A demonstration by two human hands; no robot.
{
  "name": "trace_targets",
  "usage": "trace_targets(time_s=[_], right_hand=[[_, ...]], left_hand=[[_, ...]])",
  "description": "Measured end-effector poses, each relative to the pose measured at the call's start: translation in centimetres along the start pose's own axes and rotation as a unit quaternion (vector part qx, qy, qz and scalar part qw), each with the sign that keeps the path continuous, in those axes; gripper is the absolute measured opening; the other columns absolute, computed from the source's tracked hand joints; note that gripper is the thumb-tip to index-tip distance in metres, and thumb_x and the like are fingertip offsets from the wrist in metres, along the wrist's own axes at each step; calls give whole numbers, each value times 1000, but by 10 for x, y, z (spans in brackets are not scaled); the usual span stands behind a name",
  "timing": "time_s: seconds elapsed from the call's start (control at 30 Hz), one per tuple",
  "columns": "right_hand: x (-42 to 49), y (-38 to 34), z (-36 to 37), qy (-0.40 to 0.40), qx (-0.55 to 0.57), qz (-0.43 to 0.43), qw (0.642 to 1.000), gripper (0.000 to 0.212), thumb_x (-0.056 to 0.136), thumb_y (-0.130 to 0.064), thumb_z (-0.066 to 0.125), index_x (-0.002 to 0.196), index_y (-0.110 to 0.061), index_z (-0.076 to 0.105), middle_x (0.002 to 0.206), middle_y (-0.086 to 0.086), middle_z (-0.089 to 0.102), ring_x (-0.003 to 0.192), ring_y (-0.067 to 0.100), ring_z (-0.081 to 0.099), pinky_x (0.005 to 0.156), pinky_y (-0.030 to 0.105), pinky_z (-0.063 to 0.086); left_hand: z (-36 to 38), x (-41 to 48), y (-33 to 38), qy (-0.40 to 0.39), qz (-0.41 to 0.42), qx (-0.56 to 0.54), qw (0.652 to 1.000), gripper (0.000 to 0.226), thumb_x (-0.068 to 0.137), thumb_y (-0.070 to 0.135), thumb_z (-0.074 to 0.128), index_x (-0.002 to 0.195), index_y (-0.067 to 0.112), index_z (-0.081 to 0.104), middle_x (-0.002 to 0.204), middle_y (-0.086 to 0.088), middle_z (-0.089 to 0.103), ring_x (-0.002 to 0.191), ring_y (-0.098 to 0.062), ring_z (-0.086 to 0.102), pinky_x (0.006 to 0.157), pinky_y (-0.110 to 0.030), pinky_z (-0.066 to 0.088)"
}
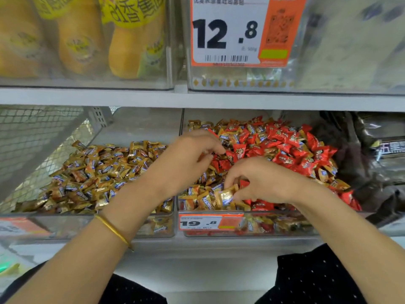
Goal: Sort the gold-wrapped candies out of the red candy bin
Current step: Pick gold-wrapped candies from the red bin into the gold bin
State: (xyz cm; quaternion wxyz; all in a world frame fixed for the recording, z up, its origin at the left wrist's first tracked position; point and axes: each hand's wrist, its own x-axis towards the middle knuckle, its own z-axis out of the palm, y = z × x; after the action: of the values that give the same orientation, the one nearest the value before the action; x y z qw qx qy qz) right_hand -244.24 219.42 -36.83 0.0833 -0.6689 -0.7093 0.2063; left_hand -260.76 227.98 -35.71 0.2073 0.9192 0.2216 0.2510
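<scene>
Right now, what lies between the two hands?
In the head view, red candies and gold-wrapped candies lie between the left hand and right hand.

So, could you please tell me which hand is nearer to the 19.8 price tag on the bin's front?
Right. The right hand pinches a gold-wrapped candy just above the 19.8 price tag; the left hand sits higher and farther back.

Glossy foil gold-wrapped candies point(92, 176); clear-plastic bin point(285, 227)

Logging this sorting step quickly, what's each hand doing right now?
Left hand: fingers curled inside the red candy bin; a grip cannot be told.
Right hand: pinching a gold-wrapped candy.
</scene>
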Motion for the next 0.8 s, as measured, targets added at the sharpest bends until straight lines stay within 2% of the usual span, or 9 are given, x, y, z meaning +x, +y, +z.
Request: trace_targets(time_s=[0.07, 0.13, 0.17, 0.23, 0.33, 0.47, 0.6, 0.7, 0.8], right_hand=[[-1, 5, -9, 65, 34, 18, 997, 18, 81, -18, 72, 98, -15, 71, 84, -15, 60, 60, -13, 52, 59, 6, 41], [-1, 14, -19, 160, 22, 46, 986, 23, 81, -20, 72, 104, -17, 71, 85, -16, 60, 67, -10, 52, 61, 3, 37], [-1, 19, -22, 196, 13, 64, 978, 31, 82, -20, 71, 112, -19, 67, 93, -12, 63, 78, -6, 54, 67, 3, 37], [-2, 25, -23, 239, -28, 92, 966, 43, 85, -17, 68, 126, -23, 58, 116, -3, 64, 105, 11, 56, 89, 18, 42], [0, 19, -18, 274, -83, 38, 957, 43, 86, -14, 65, 128, -23, 57, 130, -3, 58, 124, 18, 47, 105, 31, 34], [15, 14, -4, 173, -129, 13, 976, 48, 87, -24, 64, 133, -24, 51, 136, -1, 50, 123, 20, 47, 102, 38, 40], [20, 26, -2, 137, -87, 57, 985, 52, 83, -27, 69, 132, -27, 50, 126, 0, 46, 99, 17, 54, 89, 37, 47], [20, 28, -3, 95, -87, 72, 989, 63, 82, -31, 70, 138, -34, 42, 128, 2, 48, 111, 21, 51, 94, 39, 45], [20, 26, -1, 94, -101, 65, 988, 64, 85, -27, 67, 141, -35, 38, 135, 0, 51, 123, 22, 47, 99, 38, 42]], left_hand=[[0, 2, 6, -98, -17, 17, 995, 33, 90, 8, 57, 120, 19, 61, 121, 5, 54, 107, -4, 52, 95, -16, 40], [1, 6, 10, -192, -43, 77, 977, 41, 92, 17, 57, 133, 20, 50, 131, 2, 47, 120, -9, 45, 101, -22, 36], [2, 9, 11, -229, -54, 110, 966, 47, 92, 22, 56, 137, 19, 45, 136, 1, 44, 125, -12, 41, 103, -23, 33], [6, 14, 13, -301, -78, 157, 937, 54, 93, 27, 55, 142, 15, 36, 142, -4, 41, 128, -18, 40, 105, -29, 34], [11, 21, 15, -390, -98, 183, 897, 62, 92, 28, 56, 146, 16, 28, 147, -4, 37, 131, -21, 39, 105, -31, 36], [12, 31, 17, -455, -129, 184, 862, 70, 90, 27, 61, 147, 27, 20, 147, -1, 36, 129, -20, 41, 104, -34, 40], [16, 33, 12, -484, -201, 110, 845, 73, 85, 16, 66, 141, 29, 22, 133, -6, 41, 90, -23, 58, 64, -23, 53], [19, 32, 10, -481, -210, 101, 845, 73, 84, 14, 67, 139, 31, 22, 128, -6, 41, 76, -21, 59, 50, -18, 49], [22, 30, 11, -487, -180, 103, 849, 75, 86, 13, 65, 141, 36, 19, 144, -7, 31, 74, -21, 60, 54, -21, 52]])
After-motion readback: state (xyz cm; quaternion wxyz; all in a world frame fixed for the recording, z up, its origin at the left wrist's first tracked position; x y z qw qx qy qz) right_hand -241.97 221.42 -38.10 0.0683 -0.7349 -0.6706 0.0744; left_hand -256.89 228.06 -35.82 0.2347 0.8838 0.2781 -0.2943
